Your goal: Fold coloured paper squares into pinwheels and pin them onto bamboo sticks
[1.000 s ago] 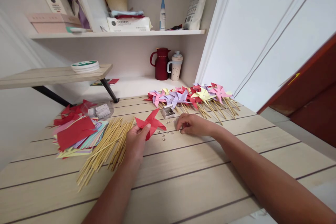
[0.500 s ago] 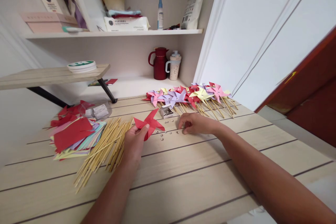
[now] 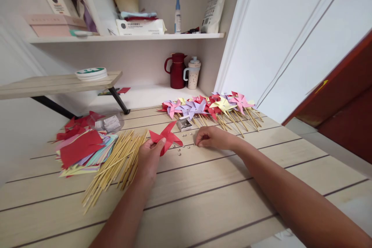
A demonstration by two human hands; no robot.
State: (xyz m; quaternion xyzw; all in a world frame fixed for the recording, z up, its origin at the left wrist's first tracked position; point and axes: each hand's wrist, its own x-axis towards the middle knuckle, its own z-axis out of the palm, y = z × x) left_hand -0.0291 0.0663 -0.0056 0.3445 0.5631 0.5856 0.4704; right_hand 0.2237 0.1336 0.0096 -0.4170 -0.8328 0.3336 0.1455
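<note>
My left hand [image 3: 148,154] pinches a red paper pinwheel [image 3: 166,138] between thumb and fingers, holding it just above the table. Close by on the right, my right hand [image 3: 210,138] has its thumb and forefinger together at the tabletop, on a small silver thumbtack [image 3: 195,145] that is mostly hidden by the fingertips. Several loose thumbtacks [image 3: 179,154] lie between the two hands. Behind them stands a small open box [image 3: 185,124] with more tacks inside.
Wooden sticks [image 3: 112,166] lie in a loose pile left of my left hand, beside stacked coloured paper [image 3: 81,149]. Finished pinwheels on sticks [image 3: 222,105] are heaped at the back right. A dark red jug [image 3: 177,71] and a cup [image 3: 193,73] stand behind.
My right hand has shifted slightly left, and its fingers have closed over the rightmost thumbtack. The left hand and the red pinwheel have barely moved.
</note>
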